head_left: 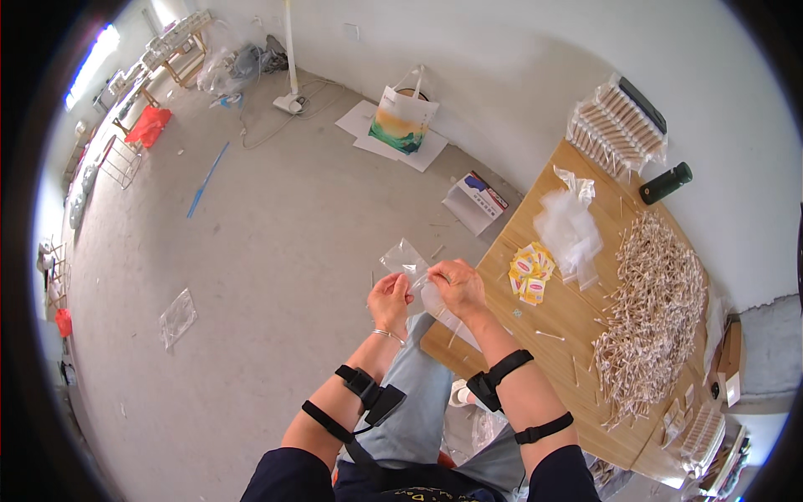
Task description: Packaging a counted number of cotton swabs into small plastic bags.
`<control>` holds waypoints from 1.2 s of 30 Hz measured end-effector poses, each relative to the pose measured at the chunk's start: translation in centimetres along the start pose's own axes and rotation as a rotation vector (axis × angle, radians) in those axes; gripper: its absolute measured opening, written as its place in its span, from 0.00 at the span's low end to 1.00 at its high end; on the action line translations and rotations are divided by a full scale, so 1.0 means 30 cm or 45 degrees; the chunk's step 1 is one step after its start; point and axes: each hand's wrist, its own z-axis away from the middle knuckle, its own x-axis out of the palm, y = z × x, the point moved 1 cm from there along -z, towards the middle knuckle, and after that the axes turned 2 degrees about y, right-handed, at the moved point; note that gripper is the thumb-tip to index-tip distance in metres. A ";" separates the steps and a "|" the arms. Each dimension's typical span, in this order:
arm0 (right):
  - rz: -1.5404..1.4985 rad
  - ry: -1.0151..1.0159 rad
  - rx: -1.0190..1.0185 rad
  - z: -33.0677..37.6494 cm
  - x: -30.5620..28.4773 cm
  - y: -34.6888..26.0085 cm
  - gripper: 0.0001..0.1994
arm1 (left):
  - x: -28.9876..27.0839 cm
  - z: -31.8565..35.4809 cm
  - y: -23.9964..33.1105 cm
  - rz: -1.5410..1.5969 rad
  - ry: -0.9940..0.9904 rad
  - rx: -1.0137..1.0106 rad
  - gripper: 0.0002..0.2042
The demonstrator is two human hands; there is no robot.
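Held up between both hands, just off the table's left edge, is a clear plastic bag. My left hand is closed, its thumb and fingers pinching the bag's lower left side. With curled fingers, my right hand grips the bag's right side. A whitish translucent sheet hangs below the right hand; I cannot tell whether it belongs to the same bag. To the right on the wooden table lie yellow-and-white cards and a heap of translucent bags. A large pile of cotton swabs covers the table's right side.
Packed bags of swabs and a dark green bottle stand along the wall side. A loose swab lies mid-table. On the floor are a tote bag, a flat box and an empty-looking plastic bag.
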 end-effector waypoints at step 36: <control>0.064 -0.098 0.047 0.026 -0.066 0.076 0.07 | -0.005 0.145 -0.013 -0.276 -0.076 0.007 0.19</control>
